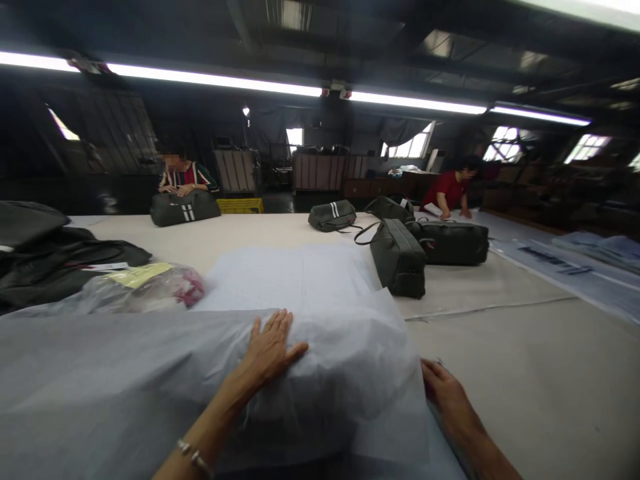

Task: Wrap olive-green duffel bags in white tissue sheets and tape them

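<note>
A bulky object wrapped in thin pale grey tissue paper [340, 360] lies in front of me on the wide table [525, 373]. My left hand [269, 348] rests flat on top of the wrapped bundle, fingers spread. My right hand [447, 393] touches the paper's right edge low against the table, its fingertips partly hidden under the sheet. More loose tissue sheets [290, 277] lie just beyond the bundle.
Dark duffel bags [400, 257] stand at mid-table right, another [333, 215] further back. A clear plastic bag [145, 287] and dark folded bags [55, 257] lie on the left. Two people work at the far edge, one holding a bag [185, 207].
</note>
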`<state>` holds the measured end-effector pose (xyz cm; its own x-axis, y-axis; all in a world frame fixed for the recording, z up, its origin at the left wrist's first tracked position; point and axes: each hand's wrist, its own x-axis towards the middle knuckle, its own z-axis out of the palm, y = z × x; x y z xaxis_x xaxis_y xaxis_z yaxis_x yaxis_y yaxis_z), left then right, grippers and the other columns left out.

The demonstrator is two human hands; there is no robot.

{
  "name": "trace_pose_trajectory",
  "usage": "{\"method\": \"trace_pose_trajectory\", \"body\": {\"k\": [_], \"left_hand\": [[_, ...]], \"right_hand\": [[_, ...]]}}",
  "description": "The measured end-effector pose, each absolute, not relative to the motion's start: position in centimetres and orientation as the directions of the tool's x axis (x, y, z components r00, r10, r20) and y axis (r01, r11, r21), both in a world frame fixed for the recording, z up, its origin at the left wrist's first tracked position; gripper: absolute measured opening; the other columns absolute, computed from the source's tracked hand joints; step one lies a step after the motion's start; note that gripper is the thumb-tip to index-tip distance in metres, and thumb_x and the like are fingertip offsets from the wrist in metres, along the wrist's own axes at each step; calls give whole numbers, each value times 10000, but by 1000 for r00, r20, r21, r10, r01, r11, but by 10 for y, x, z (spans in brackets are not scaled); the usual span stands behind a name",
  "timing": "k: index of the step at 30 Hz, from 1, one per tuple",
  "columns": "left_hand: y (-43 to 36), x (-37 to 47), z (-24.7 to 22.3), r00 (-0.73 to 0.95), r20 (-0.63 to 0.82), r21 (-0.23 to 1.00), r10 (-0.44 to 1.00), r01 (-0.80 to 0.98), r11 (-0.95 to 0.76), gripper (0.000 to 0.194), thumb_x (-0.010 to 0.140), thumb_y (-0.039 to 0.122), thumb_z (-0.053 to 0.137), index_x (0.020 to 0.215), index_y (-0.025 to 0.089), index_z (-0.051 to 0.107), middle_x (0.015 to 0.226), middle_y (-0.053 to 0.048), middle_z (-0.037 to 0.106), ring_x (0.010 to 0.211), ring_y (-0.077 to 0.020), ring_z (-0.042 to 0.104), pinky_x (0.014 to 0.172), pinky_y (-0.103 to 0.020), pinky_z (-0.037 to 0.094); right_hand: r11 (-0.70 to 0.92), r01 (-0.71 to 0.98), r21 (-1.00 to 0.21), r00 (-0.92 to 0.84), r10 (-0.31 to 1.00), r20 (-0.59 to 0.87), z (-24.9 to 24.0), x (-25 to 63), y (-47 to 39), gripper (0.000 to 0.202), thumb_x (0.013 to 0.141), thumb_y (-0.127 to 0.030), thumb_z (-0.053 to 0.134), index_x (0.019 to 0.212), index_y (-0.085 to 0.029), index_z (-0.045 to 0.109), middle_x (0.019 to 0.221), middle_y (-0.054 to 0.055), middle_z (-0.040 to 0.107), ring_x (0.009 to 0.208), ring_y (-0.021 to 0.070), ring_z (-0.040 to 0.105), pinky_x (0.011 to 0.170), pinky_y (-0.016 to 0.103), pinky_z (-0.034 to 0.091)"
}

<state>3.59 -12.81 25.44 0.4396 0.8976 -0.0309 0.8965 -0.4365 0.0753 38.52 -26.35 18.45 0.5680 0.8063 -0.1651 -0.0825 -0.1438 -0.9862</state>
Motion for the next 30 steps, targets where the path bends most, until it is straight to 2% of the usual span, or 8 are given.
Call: {"method": "trace_pose_trajectory", "body": {"k": [3,5,8,14,18,22,25,30], "left_hand": [[-128,37,255,440,-27,76,898,896,-437,657,943,540,358,1470,148,358,1543,-164,320,1450,-310,260,1156,-622,192],[-127,36,254,449,-41,69,893,893,-445,639,955,517,334,1470,140,356,1545,-163,319,1452,-301,258,1156,-614,199],[-122,33,250,442,-76,46,894,897,-440,556,985,406,267,1463,139,361,1553,-145,313,1451,-275,266,1154,-605,211],[-106,31,244,473,-2,90,881,878,-470,516,968,228,191,1393,157,474,1481,-153,444,1394,-289,381,1122,-645,234],[-107,31,244,443,16,73,896,894,-443,511,983,230,161,1363,189,499,1453,-107,497,1376,-252,414,1136,-601,241],[-107,30,240,426,58,14,903,904,-428,497,990,219,147,1349,202,490,1449,-75,505,1356,-217,442,1137,-553,259],[-107,32,242,413,80,16,907,909,-416,467,975,202,175,1300,205,510,1462,-86,491,1287,-243,521,1090,-553,321],[-110,39,254,259,37,246,965,934,-260,392,994,386,164,1221,183,411,1283,-122,647,1204,-247,590,1100,-541,306]], "right_hand": [[-41,214,-976,740,659,135,213,386,-264,527,719,-566,635,1109,-211,650,1141,94,693,1117,306,621,1022,460,469],[50,523,-851,537,756,374,237,374,-270,516,778,-518,615,1225,-261,614,1335,66,600,1275,284,512,1139,458,342],[127,686,-716,191,918,346,258,366,-274,421,802,-465,618,1173,-269,660,1316,59,621,1259,273,527,1150,452,316],[-336,431,-837,711,698,85,222,465,-313,465,810,-553,493,1006,-181,691,1020,84,717,1017,254,616,946,367,454],[-503,335,-797,676,717,-169,186,507,-357,335,605,-501,684,657,-170,685,669,45,681,744,235,598,754,360,459],[-562,207,-801,558,740,-375,154,503,-371,400,587,-535,700,690,-148,705,626,20,656,602,148,523,606,284,388],[-562,142,-815,536,736,-414,139,498,-365,428,578,-540,713,731,-140,712,634,19,652,593,133,500,597,273,355],[-509,84,-857,568,731,-379,128,494,-348,359,554,-496,727,621,-153,644,570,8,610,558,142,491,586,286,364]]}}
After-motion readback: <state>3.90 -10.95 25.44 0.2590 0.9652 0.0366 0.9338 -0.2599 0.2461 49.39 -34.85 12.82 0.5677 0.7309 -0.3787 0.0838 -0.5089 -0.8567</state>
